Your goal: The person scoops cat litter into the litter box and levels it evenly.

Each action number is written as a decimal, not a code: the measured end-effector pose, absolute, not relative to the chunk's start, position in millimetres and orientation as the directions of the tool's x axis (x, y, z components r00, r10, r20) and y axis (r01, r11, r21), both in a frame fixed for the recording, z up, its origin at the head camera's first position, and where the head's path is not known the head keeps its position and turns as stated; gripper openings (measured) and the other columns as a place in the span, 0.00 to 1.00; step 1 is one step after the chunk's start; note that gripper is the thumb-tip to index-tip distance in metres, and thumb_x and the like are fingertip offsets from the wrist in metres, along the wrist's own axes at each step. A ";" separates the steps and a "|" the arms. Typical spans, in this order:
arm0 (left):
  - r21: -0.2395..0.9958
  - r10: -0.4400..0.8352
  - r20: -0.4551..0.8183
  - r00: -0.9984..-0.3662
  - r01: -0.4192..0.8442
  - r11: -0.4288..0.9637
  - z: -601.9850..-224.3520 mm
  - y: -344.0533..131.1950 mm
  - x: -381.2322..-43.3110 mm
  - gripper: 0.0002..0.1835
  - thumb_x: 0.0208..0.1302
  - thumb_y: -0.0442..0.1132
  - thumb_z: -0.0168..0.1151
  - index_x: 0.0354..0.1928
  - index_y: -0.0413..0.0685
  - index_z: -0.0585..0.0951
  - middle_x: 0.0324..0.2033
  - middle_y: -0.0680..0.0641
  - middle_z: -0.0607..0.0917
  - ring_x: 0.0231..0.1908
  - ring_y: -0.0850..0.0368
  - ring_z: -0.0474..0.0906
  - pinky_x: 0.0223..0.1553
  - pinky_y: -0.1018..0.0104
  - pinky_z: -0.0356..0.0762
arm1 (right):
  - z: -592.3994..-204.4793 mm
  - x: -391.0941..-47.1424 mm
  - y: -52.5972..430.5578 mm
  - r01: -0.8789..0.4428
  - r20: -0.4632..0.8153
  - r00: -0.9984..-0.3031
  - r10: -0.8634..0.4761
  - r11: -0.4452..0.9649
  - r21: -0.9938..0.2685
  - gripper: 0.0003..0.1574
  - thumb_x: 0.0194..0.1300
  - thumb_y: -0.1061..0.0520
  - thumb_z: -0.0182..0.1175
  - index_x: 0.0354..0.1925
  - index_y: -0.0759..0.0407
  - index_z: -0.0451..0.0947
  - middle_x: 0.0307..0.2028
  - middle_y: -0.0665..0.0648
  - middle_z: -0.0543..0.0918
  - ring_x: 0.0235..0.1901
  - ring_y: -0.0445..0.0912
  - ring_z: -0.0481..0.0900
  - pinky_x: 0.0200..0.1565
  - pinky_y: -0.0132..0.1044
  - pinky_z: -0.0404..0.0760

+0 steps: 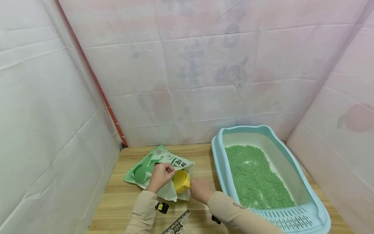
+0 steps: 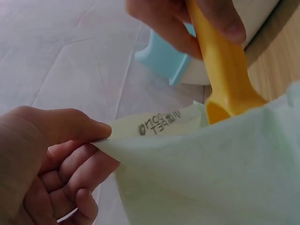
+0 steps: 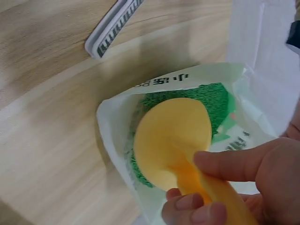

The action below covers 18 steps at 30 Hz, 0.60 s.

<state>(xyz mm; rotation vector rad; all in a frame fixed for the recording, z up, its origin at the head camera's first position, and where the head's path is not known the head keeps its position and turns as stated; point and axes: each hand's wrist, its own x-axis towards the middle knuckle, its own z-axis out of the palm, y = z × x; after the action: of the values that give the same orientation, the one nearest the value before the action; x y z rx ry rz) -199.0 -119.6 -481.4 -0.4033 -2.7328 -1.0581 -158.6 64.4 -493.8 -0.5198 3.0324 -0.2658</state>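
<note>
A pale green and white printed bag (image 1: 168,158) of green pellet litter lies on the table with its mouth held open. My left hand (image 1: 161,177) pinches the edge of the bag's mouth between thumb and fingers, as the left wrist view shows up close. In my right hand (image 1: 202,190) is the handle of a yellow scoop (image 1: 180,181). The scoop's bowl sits inside the bag's mouth, and green pellets (image 3: 215,101) show around it in the right wrist view. Part of the bowl is hidden by the bag's side in the left wrist view.
On the right stands a light blue litter box (image 1: 217,156) with a layer of green pellets (image 1: 254,182) and a slotted front ledge. A ruler-like strip (image 1: 178,222) with dark markings lies near the table's front. White sheeting (image 1: 187,71) walls in the back and sides.
</note>
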 end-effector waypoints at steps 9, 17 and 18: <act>0.630 0.169 0.284 -0.944 0.316 0.710 -478.1 -116.3 -198.3 0.07 0.54 0.36 0.70 0.20 0.51 0.84 0.18 0.55 0.84 0.20 0.68 0.74 0.52 0.12 0.43 | -512.6 -163.6 58.9 -0.319 0.065 -0.948 -0.312 0.931 -0.178 0.12 0.46 0.57 0.68 0.20 0.55 0.72 0.16 0.52 0.76 0.17 0.45 0.71 0.19 0.37 0.68; 0.625 0.199 0.297 -0.934 0.348 0.699 -479.6 -113.9 -196.5 0.09 0.53 0.35 0.69 0.19 0.52 0.83 0.17 0.56 0.84 0.20 0.70 0.73 0.51 0.12 0.43 | -524.0 -164.7 56.2 -0.301 0.087 -0.953 -0.290 0.937 -0.179 0.11 0.50 0.56 0.68 0.25 0.57 0.74 0.18 0.53 0.77 0.16 0.44 0.71 0.18 0.35 0.69; 0.627 0.201 0.298 -0.933 0.350 0.696 -479.4 -113.3 -196.6 0.09 0.53 0.35 0.69 0.19 0.52 0.83 0.17 0.56 0.84 0.20 0.70 0.73 0.51 0.12 0.43 | -525.2 -164.7 55.3 -0.295 0.085 -0.955 -0.284 0.938 -0.180 0.11 0.50 0.56 0.68 0.26 0.57 0.75 0.18 0.53 0.77 0.16 0.44 0.71 0.18 0.35 0.69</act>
<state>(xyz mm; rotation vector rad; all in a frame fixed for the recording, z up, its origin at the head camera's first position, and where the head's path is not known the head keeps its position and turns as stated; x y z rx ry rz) -196.6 -113.3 -479.4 -0.4447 -2.6993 -1.0609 -164.7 55.3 -525.2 -0.4703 3.1493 -0.3072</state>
